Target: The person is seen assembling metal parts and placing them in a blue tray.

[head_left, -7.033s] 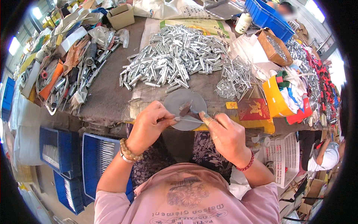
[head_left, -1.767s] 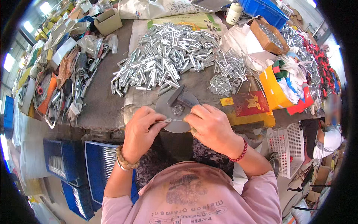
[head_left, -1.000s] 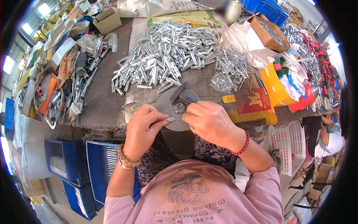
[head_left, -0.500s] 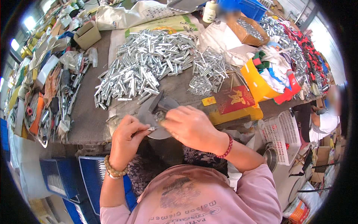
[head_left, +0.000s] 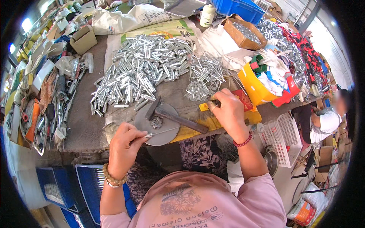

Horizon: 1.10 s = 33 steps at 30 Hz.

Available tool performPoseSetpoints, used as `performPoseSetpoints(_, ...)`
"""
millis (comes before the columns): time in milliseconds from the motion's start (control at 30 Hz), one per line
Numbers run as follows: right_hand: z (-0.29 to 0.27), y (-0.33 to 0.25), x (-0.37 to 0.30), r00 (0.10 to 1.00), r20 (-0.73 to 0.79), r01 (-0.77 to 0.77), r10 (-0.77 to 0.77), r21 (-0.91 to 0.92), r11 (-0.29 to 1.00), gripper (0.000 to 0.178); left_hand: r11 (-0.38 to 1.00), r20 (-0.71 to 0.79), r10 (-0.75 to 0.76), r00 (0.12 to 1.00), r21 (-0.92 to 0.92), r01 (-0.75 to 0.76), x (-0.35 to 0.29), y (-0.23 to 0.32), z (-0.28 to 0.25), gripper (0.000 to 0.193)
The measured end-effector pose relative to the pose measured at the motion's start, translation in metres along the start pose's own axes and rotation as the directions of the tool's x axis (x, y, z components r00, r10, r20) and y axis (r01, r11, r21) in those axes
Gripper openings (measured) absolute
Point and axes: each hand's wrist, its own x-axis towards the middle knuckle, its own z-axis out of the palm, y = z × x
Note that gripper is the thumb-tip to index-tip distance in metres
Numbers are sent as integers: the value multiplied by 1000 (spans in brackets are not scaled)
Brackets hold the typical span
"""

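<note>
My left hand (head_left: 127, 141) pinches a short silver metal tube (head_left: 148, 135) at the near edge of a round grey metal plate (head_left: 161, 140). From the tube a thin metal pin (head_left: 165, 131) sticks out to the right. On the plate lie a hammer (head_left: 181, 120), its handle pointing right, and a small round metal piece (head_left: 156, 122). My right hand (head_left: 230, 114) hovers beside a small yellow card (head_left: 203, 107), near the pile of thin pins (head_left: 205, 74). Its thumb and forefinger look apart, nothing visible between them; the other fingertips are hidden.
A large heap of silver tubes (head_left: 140, 70) covers the middle of the table. At right stand a yellow container (head_left: 253, 85) with cloths and a cardboard box (head_left: 230, 28) of metal parts. Tools (head_left: 62, 95) crowd the left; blue crates (head_left: 81, 171) sit below. Another person (head_left: 329, 123) is at far right.
My right hand has moved away from the tube, rightward and farther out, uncovering the hammer handle and the pin. My left hand still pinches the tube. The whole view has shifted slightly.
</note>
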Motion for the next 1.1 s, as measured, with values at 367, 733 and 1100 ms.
performPoseSetpoints(367,3,-2,7,997,73,23,-20,-42,999,16,1000,-3,-11,1000,-8,11,-1,2,0,20)
performPoseSetpoints(733,-8,11,13,985,148,79,-88,68,995,12,999,-24,30,999,37,-29,-1,2,1,19)
performPoseSetpoints(1100,-7,-11,9,989,76,102,-123,234,967,12,997,-32,39,999,74,-37,-3,0,1,17)
